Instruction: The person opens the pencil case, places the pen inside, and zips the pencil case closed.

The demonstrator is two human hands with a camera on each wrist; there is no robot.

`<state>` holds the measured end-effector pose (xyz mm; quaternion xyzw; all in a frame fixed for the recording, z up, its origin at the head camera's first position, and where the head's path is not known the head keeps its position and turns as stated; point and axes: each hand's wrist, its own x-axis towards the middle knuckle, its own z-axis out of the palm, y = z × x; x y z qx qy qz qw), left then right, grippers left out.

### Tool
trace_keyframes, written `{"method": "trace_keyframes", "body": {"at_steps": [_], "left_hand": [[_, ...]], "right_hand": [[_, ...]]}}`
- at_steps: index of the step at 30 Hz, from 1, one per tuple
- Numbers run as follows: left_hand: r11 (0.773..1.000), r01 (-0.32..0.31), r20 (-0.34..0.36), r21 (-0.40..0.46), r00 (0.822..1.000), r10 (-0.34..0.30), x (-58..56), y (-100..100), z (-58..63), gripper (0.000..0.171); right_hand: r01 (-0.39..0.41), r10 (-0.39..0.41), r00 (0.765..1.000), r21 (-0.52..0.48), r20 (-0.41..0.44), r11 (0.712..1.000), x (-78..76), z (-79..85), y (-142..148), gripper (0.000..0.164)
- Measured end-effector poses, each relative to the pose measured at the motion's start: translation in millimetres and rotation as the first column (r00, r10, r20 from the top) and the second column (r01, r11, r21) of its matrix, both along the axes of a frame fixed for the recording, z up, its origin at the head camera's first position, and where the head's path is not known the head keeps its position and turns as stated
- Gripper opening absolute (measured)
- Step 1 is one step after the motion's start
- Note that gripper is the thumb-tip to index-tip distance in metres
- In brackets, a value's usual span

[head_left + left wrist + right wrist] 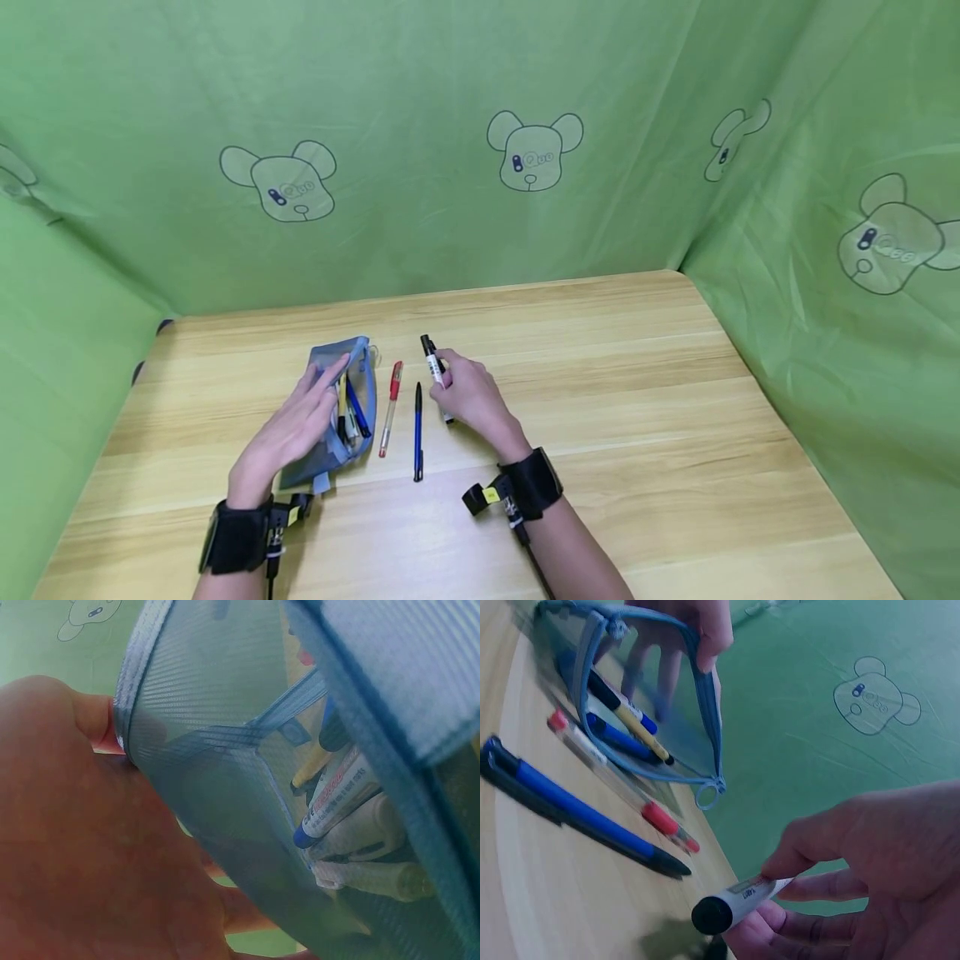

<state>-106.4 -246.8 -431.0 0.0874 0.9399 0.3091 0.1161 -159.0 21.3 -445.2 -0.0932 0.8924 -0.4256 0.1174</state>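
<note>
My left hand (292, 425) grips the upper edge of a blue mesh pencil case (324, 355), thumb at the rim and fingers behind the mesh. The case's zipped mouth gapes toward the right. Inside lie several pens and markers, among them a white marker with a blue tip (341, 796) and a yellow pencil-like stick (640, 726). To the right, my right hand (474, 402) pinches a white marker (434, 364) with black ends between thumb and fingers. Close under that marker, a dark end (718, 948) of another slim thing shows, mostly hidden by the fingers.
Between the hands, a clear pen with a red cap (392, 408) and a blue-and-black pen (418, 433) lie on the wooden table (637, 400). Green cloth (420, 233) with bear-head prints hangs behind the table and along both sides.
</note>
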Motion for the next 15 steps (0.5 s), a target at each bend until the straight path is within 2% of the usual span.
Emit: {"method": "trace_keyframes", "body": {"at_steps": [4,15], "left_hand": [[1.000,-0.001,0.001,0.000,1.000,0.001,-0.2,-0.7,-0.4,0.057],[1.000,-0.002,0.000,-0.006,1.000,0.002,0.3,-0.6,0.3,0.058]], "right_hand": [[-0.009,0.009,1.000,-0.012,0.008,1.000,3.3,0.5,-7.5,0.064],[-0.035,0.034,0.999,-0.049,-0.004,0.998,10.4,0.1,-22.8,0.049]]}}
